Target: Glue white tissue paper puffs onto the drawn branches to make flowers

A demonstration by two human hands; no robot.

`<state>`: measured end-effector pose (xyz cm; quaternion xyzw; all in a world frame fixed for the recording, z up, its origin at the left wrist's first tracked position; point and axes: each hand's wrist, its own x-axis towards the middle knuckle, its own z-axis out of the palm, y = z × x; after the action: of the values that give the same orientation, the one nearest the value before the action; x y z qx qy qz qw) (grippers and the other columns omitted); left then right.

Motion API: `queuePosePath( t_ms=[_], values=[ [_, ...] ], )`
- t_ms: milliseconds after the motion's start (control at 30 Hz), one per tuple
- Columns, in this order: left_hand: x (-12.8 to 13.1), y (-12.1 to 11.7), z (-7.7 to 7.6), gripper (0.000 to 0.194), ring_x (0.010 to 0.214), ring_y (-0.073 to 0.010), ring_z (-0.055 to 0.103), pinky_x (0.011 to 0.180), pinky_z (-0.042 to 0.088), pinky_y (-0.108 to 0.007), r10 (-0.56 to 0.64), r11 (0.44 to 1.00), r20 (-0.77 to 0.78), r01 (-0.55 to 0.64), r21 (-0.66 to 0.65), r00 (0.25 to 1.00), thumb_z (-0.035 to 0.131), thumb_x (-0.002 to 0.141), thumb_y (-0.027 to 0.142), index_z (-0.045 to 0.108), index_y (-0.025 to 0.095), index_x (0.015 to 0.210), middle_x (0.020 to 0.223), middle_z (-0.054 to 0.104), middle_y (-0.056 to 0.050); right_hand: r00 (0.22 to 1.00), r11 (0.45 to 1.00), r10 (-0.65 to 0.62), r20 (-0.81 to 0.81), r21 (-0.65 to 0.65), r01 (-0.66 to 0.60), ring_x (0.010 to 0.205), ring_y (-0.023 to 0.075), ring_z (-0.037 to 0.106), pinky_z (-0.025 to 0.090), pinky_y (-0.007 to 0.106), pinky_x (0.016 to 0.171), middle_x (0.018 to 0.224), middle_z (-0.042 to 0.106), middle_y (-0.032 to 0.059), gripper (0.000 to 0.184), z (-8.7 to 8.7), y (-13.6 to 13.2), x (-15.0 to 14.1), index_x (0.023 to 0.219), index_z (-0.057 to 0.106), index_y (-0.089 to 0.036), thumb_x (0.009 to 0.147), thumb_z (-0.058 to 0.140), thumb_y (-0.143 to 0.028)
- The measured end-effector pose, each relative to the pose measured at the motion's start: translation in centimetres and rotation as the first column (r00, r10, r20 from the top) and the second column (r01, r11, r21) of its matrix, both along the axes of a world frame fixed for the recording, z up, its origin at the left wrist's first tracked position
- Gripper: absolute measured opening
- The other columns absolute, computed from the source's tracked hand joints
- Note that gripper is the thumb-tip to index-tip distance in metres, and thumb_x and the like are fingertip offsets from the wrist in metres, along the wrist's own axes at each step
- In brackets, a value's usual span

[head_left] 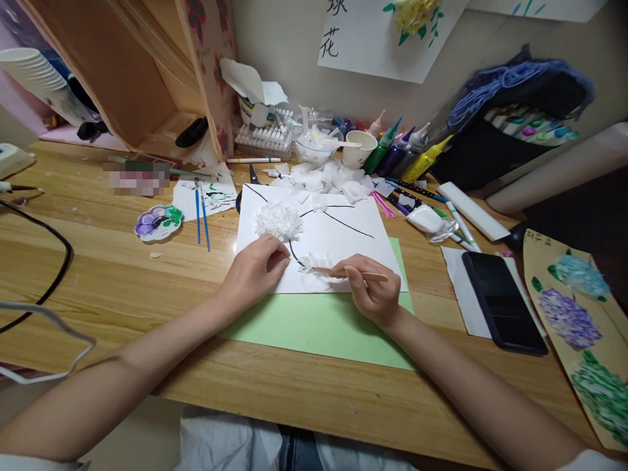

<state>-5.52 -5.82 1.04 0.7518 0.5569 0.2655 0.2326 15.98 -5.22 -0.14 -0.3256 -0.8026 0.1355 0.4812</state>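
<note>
A white sheet (338, 235) with black drawn stems lies on a green paper (314, 327). A fluffy white tissue flower (279, 221) sits on its upper left. My left hand (255, 268) rests curled on the sheet just below that flower, fingers closed, nothing visible in them. My right hand (373, 291) pinches a thin wooden stick (350, 274), whose tip presses small white tissue pieces (314, 263) onto the sheet's lower middle.
A pile of tissue squares (328, 180), a paper cup (358, 149) and paint bottles (407, 154) stand behind the sheet. A black phone (503, 302) lies right, a paint palette (157, 221) and blue brushes (201, 216) left. A painted flower card (579, 327) lies far right.
</note>
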Motion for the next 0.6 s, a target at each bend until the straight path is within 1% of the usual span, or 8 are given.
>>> queuePosePath(
  t_ms=[100, 167, 267, 333, 400, 500, 567, 600],
  values=[
    [0.0, 0.0, 0.0, 0.008, 0.079, -0.015, 0.053, 0.071, 0.043, -0.028, -0.002, 1.0, 0.009, 0.002, -0.005, 1.0, 0.049, 0.08, 0.017, 0.057, 0.019, 0.081, 0.085, 0.057, -0.002, 0.996, 0.992, -0.088, -0.015, -0.093, 0.086, 0.056, 0.012, 0.061, 0.047, 0.024, 0.052, 0.065, 0.067, 0.0027, 0.027, 0.3, 0.1, -0.3, 0.071, 0.064, -0.017, 0.088, 0.044, -0.015],
    [0.1, 0.1, 0.0, 0.008, 0.078, -0.015, 0.053, 0.071, 0.043, -0.028, 0.0, 1.0, 0.01, 0.0, -0.009, 1.0, 0.049, 0.08, 0.018, 0.057, 0.019, 0.081, 0.085, 0.057, -0.002, 0.992, 0.981, -0.117, -0.043, -0.162, 0.108, 0.053, 0.0113, 0.061, 0.047, 0.023, 0.051, 0.065, 0.067, 0.0023, 0.03, 0.4, 0.2, -0.5, 0.067, 0.064, -0.017, 0.089, 0.043, -0.016],
    [0.0, 0.1, 0.0, 0.008, 0.078, -0.0152, 0.053, 0.07, 0.043, -0.028, 0.005, 1.0, 0.003, -0.005, -0.008, 1.0, 0.049, 0.08, 0.018, 0.057, 0.019, 0.081, 0.084, 0.057, -0.002, 0.985, 0.962, -0.11, -0.133, -0.264, 0.072, 0.052, 0.0116, 0.06, 0.047, 0.024, 0.05, 0.064, 0.066, 0.0027, 0.032, 0.3, 0.1, -0.5, 0.064, 0.064, -0.017, 0.089, 0.044, -0.021],
    [-0.1, -0.1, 0.0, 0.008, 0.077, -0.0153, 0.053, 0.07, 0.043, -0.028, 0.005, 1.0, -0.001, -0.005, -0.006, 1.0, 0.049, 0.08, 0.018, 0.056, 0.019, 0.08, 0.083, 0.057, -0.002, 0.955, 0.942, -0.146, -0.258, -0.331, 0.055, 0.051, 0.0115, 0.059, 0.047, 0.024, 0.049, 0.064, 0.065, 0.0032, 0.034, 0.1, 0.2, -0.3, 0.064, 0.063, -0.016, 0.09, 0.044, -0.027],
    [-0.2, -0.3, 0.0, 0.008, 0.077, -0.0155, 0.054, 0.07, 0.043, -0.028, -0.005, 1.0, -0.012, 0.005, -0.002, 1.0, 0.048, 0.081, 0.017, 0.056, 0.019, 0.08, 0.083, 0.058, -0.002, 0.879, 0.907, -0.238, -0.414, -0.418, 0.049, 0.048, 0.0108, 0.057, 0.046, 0.024, 0.047, 0.06, 0.063, 0.0026, 0.037, -0.1, 0.7, 0.1, 0.063, 0.062, -0.015, 0.09, 0.043, -0.033],
    [0.3, 0.0, 0.9, 0.011, 0.075, -0.0154, 0.055, 0.066, 0.044, -0.027, -0.015, 1.0, -0.057, 0.016, 0.024, 0.998, 0.046, 0.082, 0.016, 0.056, 0.02, 0.083, 0.082, 0.061, -0.002, 0.706, 0.825, -0.392, -0.59, -0.565, -0.013, 0.042, 0.01, 0.054, 0.041, 0.021, 0.042, 0.048, 0.056, -0.0003, 0.039, -0.4, 2.2, 0.8, 0.062, 0.059, -0.015, 0.087, 0.046, -0.043],
    [1.2, 1.4, 2.0, 0.014, 0.076, -0.0158, 0.056, 0.066, 0.043, -0.028, 0.0, 0.995, -0.108, 0.01, 0.094, 0.994, 0.044, 0.083, 0.016, 0.056, 0.02, 0.088, 0.085, 0.062, -0.003, 0.598, 0.761, -0.475, -0.645, -0.643, -0.089, 0.039, 0.0088, 0.05, 0.036, 0.019, 0.039, 0.044, 0.053, -0.002, 0.038, -0.6, 3.3, 1.3, 0.061, 0.056, -0.015, 0.081, 0.053, -0.048],
    [1.9, 2.5, 2.6, 0.015, 0.079, -0.0167, 0.056, 0.068, 0.043, -0.029, 0.014, 0.989, -0.136, 0.007, 0.149, 0.991, 0.043, 0.083, 0.016, 0.056, 0.019, 0.09, 0.088, 0.062, -0.004, 0.552, 0.733, -0.508, -0.661, -0.668, -0.126, 0.038, 0.0082, 0.049, 0.035, 0.018, 0.037, 0.043, 0.052, -0.0025, 0.038, -0.7, 3.7, 1.5, 0.06, 0.055, -0.015, 0.077, 0.057, -0.049]
  ],
)
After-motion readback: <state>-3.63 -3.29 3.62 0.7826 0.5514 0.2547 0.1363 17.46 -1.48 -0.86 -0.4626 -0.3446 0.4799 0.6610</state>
